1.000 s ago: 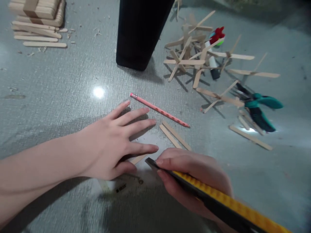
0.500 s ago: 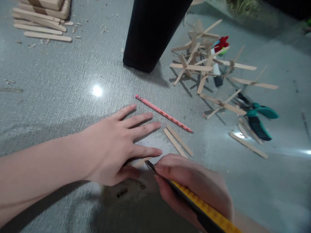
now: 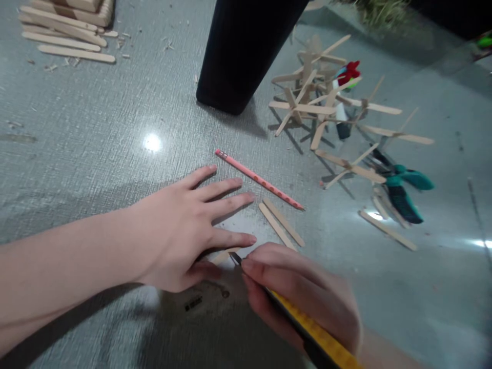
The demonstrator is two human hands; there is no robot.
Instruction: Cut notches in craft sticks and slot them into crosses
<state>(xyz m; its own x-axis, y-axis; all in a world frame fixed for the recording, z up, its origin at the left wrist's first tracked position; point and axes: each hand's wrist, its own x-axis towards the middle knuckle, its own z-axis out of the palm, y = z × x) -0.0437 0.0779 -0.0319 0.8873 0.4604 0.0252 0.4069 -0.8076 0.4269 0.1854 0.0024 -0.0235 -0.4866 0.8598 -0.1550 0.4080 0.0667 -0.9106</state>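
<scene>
My left hand (image 3: 184, 230) lies flat on the grey table with its fingers spread, pressing down a wooden craft stick (image 3: 223, 255) that shows only between the thumb and index finger. My right hand (image 3: 303, 294) is closed round a yellow and black utility knife (image 3: 307, 328). The knife's blade tip (image 3: 235, 258) touches the end of that stick. Two loose sticks (image 3: 280, 224) lie side by side just beyond my right hand. A pink pencil (image 3: 259, 179) lies diagonally past my left fingertips.
A black tapered container (image 3: 246, 51) stands at the back centre. Right of it is a heap of glued stick crosses (image 3: 323, 102) around a glue bottle with a red cap (image 3: 348, 72). Teal-handled pliers (image 3: 400, 187) lie at the right. Stacked sticks (image 3: 65, 25) are at the far left.
The view has shifted a little, so things sit lower and further right in frame. My right hand with the knife has drawn slightly closer to the left hand. The left hand stays flat.
</scene>
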